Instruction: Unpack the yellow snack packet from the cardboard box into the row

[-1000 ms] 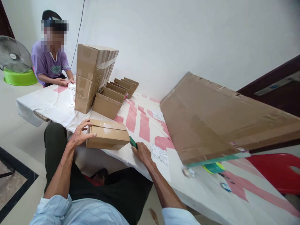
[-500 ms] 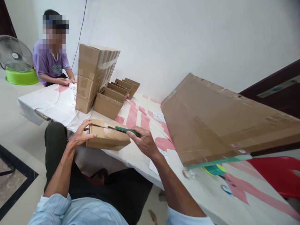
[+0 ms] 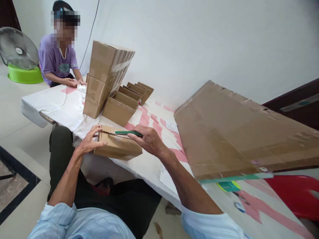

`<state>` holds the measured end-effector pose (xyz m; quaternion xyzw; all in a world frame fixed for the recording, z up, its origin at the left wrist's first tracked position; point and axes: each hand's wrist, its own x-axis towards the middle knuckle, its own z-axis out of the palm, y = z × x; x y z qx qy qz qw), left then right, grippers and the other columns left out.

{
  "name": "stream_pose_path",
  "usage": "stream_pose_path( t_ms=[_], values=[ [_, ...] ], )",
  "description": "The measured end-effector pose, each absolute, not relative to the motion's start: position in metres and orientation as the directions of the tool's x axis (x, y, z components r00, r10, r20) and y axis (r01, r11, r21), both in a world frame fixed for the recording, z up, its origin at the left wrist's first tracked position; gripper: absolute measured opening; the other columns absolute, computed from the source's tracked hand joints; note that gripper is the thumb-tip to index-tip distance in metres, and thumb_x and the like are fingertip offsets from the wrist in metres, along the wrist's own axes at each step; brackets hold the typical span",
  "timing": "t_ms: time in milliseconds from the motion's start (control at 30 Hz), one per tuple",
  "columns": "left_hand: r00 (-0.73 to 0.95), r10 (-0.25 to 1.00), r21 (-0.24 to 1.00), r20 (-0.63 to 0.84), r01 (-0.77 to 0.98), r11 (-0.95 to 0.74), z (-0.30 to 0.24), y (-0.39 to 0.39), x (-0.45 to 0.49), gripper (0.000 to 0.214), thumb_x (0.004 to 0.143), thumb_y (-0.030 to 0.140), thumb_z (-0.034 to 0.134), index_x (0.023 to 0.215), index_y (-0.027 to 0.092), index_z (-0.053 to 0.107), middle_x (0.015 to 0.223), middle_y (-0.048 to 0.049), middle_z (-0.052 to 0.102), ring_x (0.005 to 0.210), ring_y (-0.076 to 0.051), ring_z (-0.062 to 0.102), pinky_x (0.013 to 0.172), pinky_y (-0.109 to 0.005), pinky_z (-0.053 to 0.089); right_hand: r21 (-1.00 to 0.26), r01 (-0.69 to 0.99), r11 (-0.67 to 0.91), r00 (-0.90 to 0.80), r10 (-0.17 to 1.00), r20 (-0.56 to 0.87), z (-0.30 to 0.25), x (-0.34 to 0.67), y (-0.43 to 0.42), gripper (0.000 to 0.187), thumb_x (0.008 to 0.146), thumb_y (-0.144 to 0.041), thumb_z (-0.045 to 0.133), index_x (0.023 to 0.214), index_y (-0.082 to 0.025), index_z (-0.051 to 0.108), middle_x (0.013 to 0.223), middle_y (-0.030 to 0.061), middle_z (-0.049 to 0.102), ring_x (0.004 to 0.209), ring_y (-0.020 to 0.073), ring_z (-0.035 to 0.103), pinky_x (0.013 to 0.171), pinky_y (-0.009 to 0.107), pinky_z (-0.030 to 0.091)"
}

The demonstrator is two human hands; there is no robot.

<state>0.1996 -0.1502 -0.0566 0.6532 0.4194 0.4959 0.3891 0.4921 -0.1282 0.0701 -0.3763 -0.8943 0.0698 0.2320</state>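
A small cardboard box (image 3: 119, 149) rests at the front edge of the cloth-covered table, its top seam running lengthwise. My left hand (image 3: 91, 142) grips its left end, with the thumb along the near side and the fingers at the far corner. In my right hand (image 3: 147, 137) is a green-handled utility knife (image 3: 124, 132), held above the top of the box. The blade points left along the seam; whether its tip is inside the seam is hard to make out.
Behind the box stand stacked cardboard boxes (image 3: 97, 88) and a row of open boxes (image 3: 119, 109). A large carton (image 3: 219, 132) fills the right. Beyond it lie a tape roll (image 3: 239, 207) and a red chair (image 3: 294, 196). A person (image 3: 58, 59) sits at the far left near a fan (image 3: 18, 49).
My right hand has drawn the knife left along the top of the box, toward my left hand. My left hand keeps its hold. The whole view has shifted slightly.
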Motion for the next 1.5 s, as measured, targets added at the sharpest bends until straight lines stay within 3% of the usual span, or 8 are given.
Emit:
stream_pose_path(
  t_ms=[233, 567, 733, 867, 1100, 1200, 1333, 1500],
  values=[
    [0.171, 0.937, 0.927, 0.306, 0.170, -0.334, -0.056, -0.150, 0.198, 0.061, 0.074, 0.050, 0.088, 0.125, 0.026, 0.066, 0.164, -0.0140, 0.044, 0.149, -0.037, 0.050, 0.116, -0.053, 0.050, -0.072, 0.713, 0.697, -0.652, 0.698, 0.296, 0.076, 0.486, -0.121, 0.030, 0.106, -0.039, 0.058, 0.091, -0.021, 0.076, 0.089, 0.0064, 0.074, 0.078, 0.0183, 0.064, 0.069, 0.029, 0.039],
    [0.190, 0.929, 0.907, 0.317, 0.226, -0.355, -0.053, -0.149, 0.197, 0.063, 0.078, 0.055, 0.086, 0.131, 0.028, 0.067, 0.161, -0.0111, 0.047, 0.148, -0.036, 0.050, 0.115, -0.052, 0.053, 0.093, 0.789, 0.607, -0.614, 0.775, 0.151, 0.087, 0.538, -0.116, 0.037, 0.107, -0.047, 0.057, 0.089, -0.022, 0.076, 0.087, 0.0078, 0.077, 0.078, 0.0211, 0.066, 0.067, 0.032, 0.036],
    [0.216, 0.922, 0.893, 0.322, 0.255, -0.372, -0.049, -0.149, 0.194, 0.076, 0.077, 0.059, 0.085, 0.144, 0.031, 0.063, 0.158, -0.0108, 0.049, 0.147, -0.037, 0.050, 0.114, -0.052, 0.053, -0.201, 0.829, 0.523, -0.457, 0.839, 0.297, 0.080, 0.611, -0.120, 0.038, 0.102, -0.055, 0.059, 0.096, -0.024, 0.079, 0.092, 0.0062, 0.079, 0.080, 0.0225, 0.068, 0.073, 0.034, 0.047],
    [0.264, 0.915, 0.889, 0.305, 0.266, -0.373, -0.042, -0.150, 0.193, 0.084, 0.077, 0.056, 0.085, 0.153, 0.033, 0.057, 0.163, -0.0108, 0.046, 0.152, -0.039, 0.045, 0.115, -0.053, 0.051, -0.472, 0.819, 0.328, -0.116, 0.899, 0.423, 0.023, 0.645, -0.127, 0.049, 0.102, -0.061, 0.047, 0.104, -0.022, 0.076, 0.092, 0.0071, 0.077, 0.082, 0.0248, 0.068, 0.076, 0.036, 0.052],
    [0.274, 0.923, 0.899, 0.271, 0.270, -0.344, -0.040, -0.147, 0.193, 0.107, 0.073, 0.056, 0.089, 0.166, 0.033, 0.040, 0.172, -0.0137, 0.037, 0.155, -0.043, 0.041, 0.118, -0.058, 0.048, -0.534, 0.845, 0.023, 0.181, 0.928, 0.326, -0.137, 0.613, -0.147, 0.058, 0.095, -0.061, 0.037, 0.114, -0.018, 0.070, 0.110, 0.0179, 0.074, 0.105, 0.0339, 0.067, 0.091, 0.049, 0.056],
    [0.280, 0.924, 0.906, 0.261, 0.261, -0.335, -0.038, -0.146, 0.192, 0.113, 0.072, 0.056, 0.090, 0.168, 0.031, 0.037, 0.174, -0.0147, 0.033, 0.157, -0.044, 0.039, 0.118, -0.058, 0.049, -0.519, 0.852, 0.067, 0.156, 0.915, 0.373, -0.153, 0.605, -0.145, 0.057, 0.097, -0.060, 0.038, 0.116, -0.018, 0.071, 0.109, 0.0182, 0.072, 0.109, 0.0345, 0.064, 0.098, 0.054, 0.055],
    [0.291, 0.922, 0.922, 0.254, 0.214, -0.322, -0.037, -0.145, 0.193, 0.118, 0.071, 0.057, 0.091, 0.170, 0.029, 0.034, 0.176, -0.0164, 0.031, 0.158, -0.045, 0.037, 0.119, -0.058, 0.049, -0.515, 0.812, 0.274, 0.069, 0.832, 0.551, -0.106, 0.591, -0.132, 0.050, 0.104, -0.053, 0.039, 0.116, -0.018, 0.073, 0.113, 0.0184, 0.072, 0.112, 0.0345, 0.063, 0.103, 0.058, 0.052],
    [0.298, 0.921, 0.921, 0.250, 0.221, -0.322, -0.038, -0.143, 0.193, 0.123, 0.069, 0.057, 0.093, 0.171, 0.028, 0.031, 0.177, -0.0183, 0.028, 0.159, -0.046, 0.035, 0.121, -0.061, 0.047, -0.384, 0.709, 0.591, -0.315, 0.753, 0.578, -0.024, 0.539, -0.126, 0.034, 0.107, -0.043, 0.053, 0.123, -0.023, 0.075, 0.121, 0.0127, 0.075, 0.117, 0.0307, 0.065, 0.108, 0.051, 0.051]
  ],
)
